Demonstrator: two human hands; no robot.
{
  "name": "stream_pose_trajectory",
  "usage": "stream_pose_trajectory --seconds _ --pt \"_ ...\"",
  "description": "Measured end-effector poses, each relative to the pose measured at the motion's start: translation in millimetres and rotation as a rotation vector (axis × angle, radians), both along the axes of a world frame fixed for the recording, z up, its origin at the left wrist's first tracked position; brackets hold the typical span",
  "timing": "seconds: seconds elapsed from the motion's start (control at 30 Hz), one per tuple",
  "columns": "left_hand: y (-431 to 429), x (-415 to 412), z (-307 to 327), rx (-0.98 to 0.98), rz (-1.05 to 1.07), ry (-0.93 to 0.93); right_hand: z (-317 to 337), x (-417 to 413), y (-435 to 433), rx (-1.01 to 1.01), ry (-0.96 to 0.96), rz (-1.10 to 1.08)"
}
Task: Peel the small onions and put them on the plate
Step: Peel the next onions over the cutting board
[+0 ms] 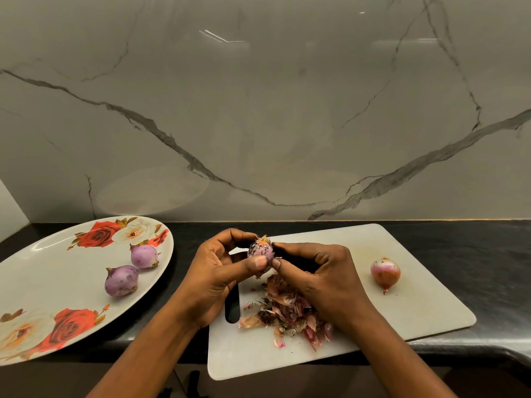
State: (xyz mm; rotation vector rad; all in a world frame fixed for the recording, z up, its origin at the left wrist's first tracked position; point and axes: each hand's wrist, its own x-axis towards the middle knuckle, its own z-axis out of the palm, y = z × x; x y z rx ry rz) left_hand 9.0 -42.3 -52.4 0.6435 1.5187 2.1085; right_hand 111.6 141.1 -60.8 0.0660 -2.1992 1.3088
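The plate lies left on the counter, the board just right of it. On the plate, the far onion sits behind and right of the near onion. On the board lie peels, a loose onion to their right. Left hand and right hand hold a third onion above the peels.

worktop: dark stone, below marble wall | plate: flowered, on left | cutting board: white, just right of plate, apart from it
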Motion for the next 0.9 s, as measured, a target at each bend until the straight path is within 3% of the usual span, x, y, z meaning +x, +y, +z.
stream_pose_trajectory --seconds 0.23,0.47,0.7,0.9 --pt "-1.3 -2.3 -1.1 0.001 0.004 -0.023 -2.1 -1.3 1.9 -0.03 0.011 -0.032" --pt "0.9 0.6 -0.7 -0.045 0.023 0.07 3.0 1.3 -3.5 -0.029 0.009 0.029" --pt "3.7 1.3 -1.2 -0.071 0.029 0.057 1.5 1.7 4.7 -0.16 -0.021 0.091" --pt "3.7 1.9 -0.7 -0.042 -0.007 0.049 -0.2 0.8 4.5 -0.131 0.015 -0.017"
